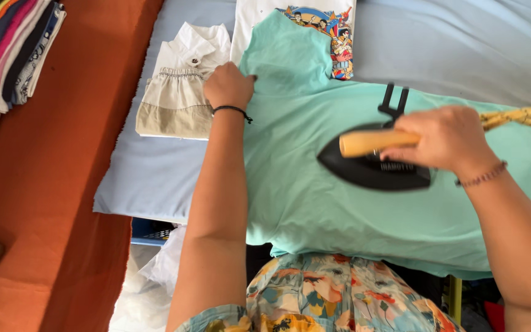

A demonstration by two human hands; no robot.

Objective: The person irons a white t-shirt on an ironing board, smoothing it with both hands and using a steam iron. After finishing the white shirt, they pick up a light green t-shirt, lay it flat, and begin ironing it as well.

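Mint-green shirt lies spread flat on the blue-covered surface. Left hand, fingers curled, presses its sleeve beside folded white clothes. Right hand grips the black iron by its wooden handle, resting mid-shirt.

T-shirt: plain mint green
Iron: black, pale wooden handle
Cord: yellow and white braid
Worktop: pale blue cover
Folded shirt: white and beige
Bedspread: rust orange
Dress: multicoloured floral print
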